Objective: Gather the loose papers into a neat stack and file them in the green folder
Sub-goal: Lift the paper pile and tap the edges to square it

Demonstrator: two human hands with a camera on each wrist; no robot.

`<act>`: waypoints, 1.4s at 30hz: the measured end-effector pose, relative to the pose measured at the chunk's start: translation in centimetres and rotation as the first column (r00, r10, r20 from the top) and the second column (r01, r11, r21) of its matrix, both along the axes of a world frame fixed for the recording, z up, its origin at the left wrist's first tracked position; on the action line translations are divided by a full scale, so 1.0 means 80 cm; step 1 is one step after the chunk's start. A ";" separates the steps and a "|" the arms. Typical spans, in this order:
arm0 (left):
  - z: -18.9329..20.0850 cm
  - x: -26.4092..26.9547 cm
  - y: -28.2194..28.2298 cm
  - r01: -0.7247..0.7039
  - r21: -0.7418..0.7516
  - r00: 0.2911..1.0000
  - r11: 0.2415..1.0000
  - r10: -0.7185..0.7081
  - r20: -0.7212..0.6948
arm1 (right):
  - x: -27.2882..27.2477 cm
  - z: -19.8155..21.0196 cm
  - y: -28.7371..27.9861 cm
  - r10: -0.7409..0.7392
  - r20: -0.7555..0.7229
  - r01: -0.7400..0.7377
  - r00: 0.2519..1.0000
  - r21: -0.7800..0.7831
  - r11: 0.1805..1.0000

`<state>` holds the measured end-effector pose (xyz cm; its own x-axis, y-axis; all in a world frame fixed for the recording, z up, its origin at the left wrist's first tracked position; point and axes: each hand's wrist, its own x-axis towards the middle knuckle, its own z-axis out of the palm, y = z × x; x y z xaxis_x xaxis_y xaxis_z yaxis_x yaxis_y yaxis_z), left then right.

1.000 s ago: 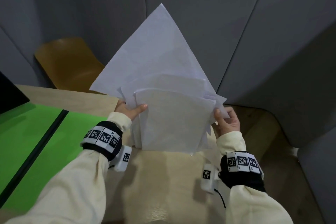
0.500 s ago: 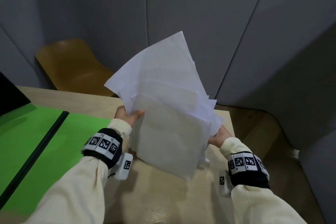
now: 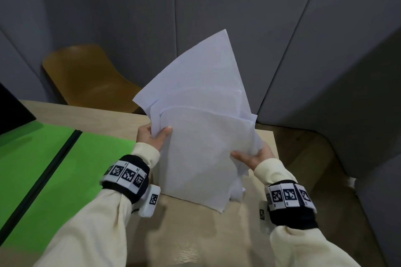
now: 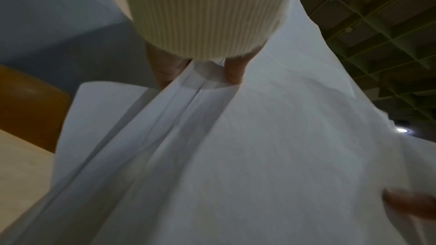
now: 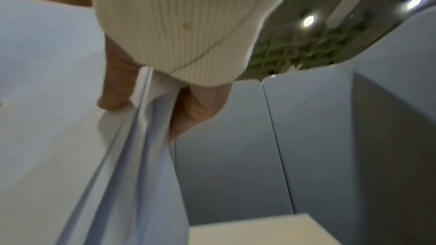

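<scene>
Papers: you hold the papers [image 3: 204,136] upright over the table [image 3: 195,234], lower edge at or just above the wood; contact cannot be told. The bundle is fanned, with corners poking out at the top and along the right side.
What changed: over the last second the tall peak of the top sheet has sunk and the whole bundle has tilted, top leaning right. The fan is tighter, though the edges are not flush yet.
Left hand: your left hand [image 3: 152,136] pinches the upper left edge, thumb on the near face and fingers behind, as the left wrist view confirms.
Right hand: your right hand [image 3: 253,156] has dropped lower on the right edge and grips it there, thumb across the front and fingers behind.
Green folder: the green folder [image 3: 54,169] lies open and flat on the table to your left, well apart from the bundle, nothing in it.
Meaning: you look midway through squaring; filing has not started.
Next: probably more tapping on the table before carrying them left.
</scene>
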<state>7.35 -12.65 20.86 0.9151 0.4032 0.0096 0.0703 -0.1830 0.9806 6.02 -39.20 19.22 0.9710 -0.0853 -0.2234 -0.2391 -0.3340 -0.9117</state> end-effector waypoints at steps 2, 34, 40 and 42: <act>-0.004 -0.002 0.004 0.057 0.014 0.998 0.998 -0.056 -0.033 | -0.004 -0.006 0.003 -0.041 0.040 0.043 0.998 -0.048 0.998; -0.124 -0.052 0.033 0.391 -0.101 0.657 0.915 -0.354 -0.665 | 0.001 -0.074 -0.012 -0.384 -0.220 0.391 0.896 -0.015 0.920; -0.165 -0.048 0.032 0.445 0.057 0.563 0.894 -0.229 -0.794 | -0.015 -0.145 -0.019 -0.342 -0.347 0.286 0.874 -0.202 0.937; -0.174 -0.053 0.029 0.421 0.093 0.565 0.902 -0.181 -0.805 | -0.015 -0.156 -0.024 -0.360 -0.417 0.266 0.834 -0.268 0.926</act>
